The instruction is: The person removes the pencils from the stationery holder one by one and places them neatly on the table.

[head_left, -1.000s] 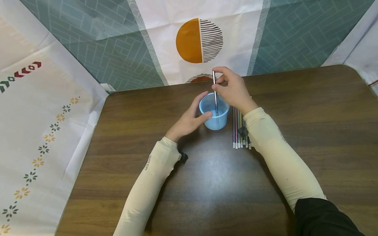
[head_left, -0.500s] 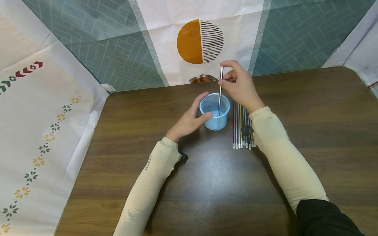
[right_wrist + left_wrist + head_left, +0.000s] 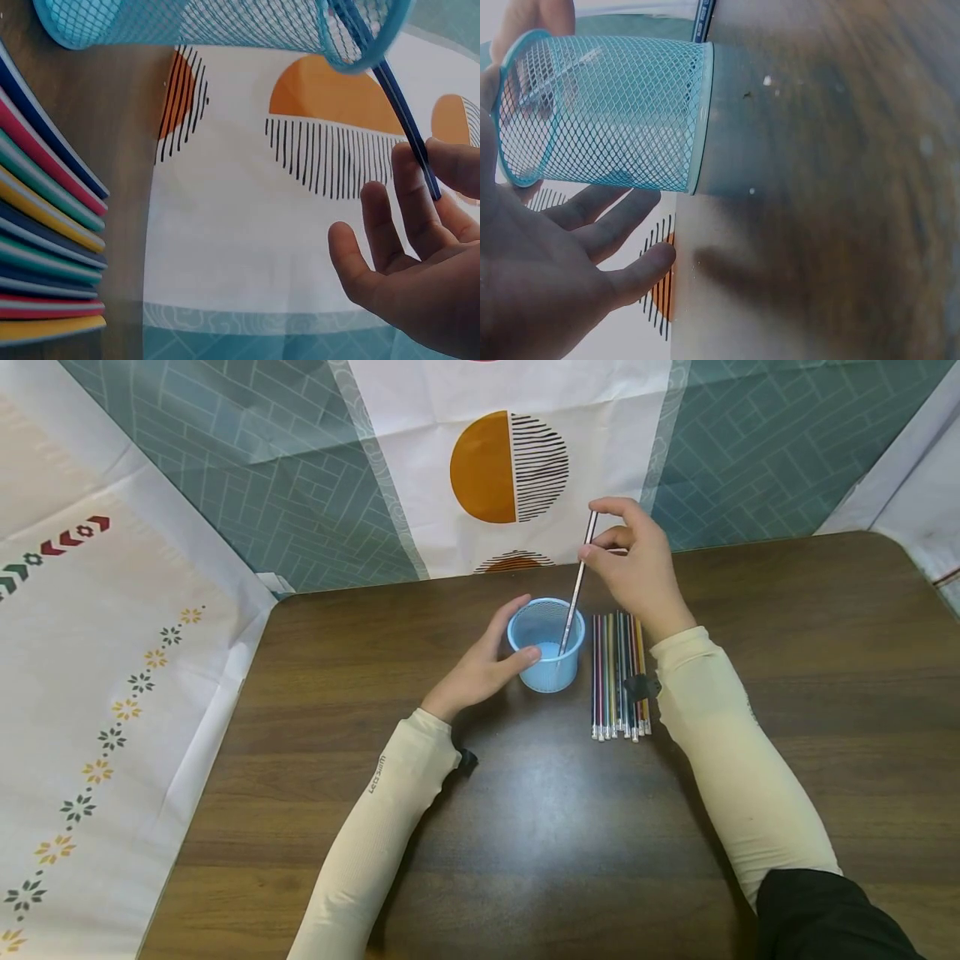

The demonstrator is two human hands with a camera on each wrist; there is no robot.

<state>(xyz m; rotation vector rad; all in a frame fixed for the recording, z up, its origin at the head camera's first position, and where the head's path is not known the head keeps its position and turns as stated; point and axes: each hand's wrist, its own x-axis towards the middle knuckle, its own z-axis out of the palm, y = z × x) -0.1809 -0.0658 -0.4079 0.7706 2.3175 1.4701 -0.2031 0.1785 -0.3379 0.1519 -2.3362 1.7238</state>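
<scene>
A light blue mesh pencil cup [image 3: 546,672] stands upright on the wooden table. My left hand [image 3: 476,670] holds it from the left, thumb at the near side of the rim and fingers spread along the far side. My right hand [image 3: 633,560] pinches a dark pencil [image 3: 578,583] near its upper end, above and to the right of the cup. The pencil's lower end is inside the cup, and the shaft leans right against or close to the rim. In the right wrist view the pencil [image 3: 405,112] looks dark blue, between thumb and fingers.
Several striped pencils [image 3: 617,677] lie side by side just right of the cup, eraser ends toward me. My right wrist is above their right edge. A patterned cloth [image 3: 510,468] hangs behind the table's far edge; a white cloth [image 3: 112,693] hangs at the left.
My right hand has moved right and slightly up, so the pencil has gone from near upright to leaning right. The left hand and cup have stayed in place.
</scene>
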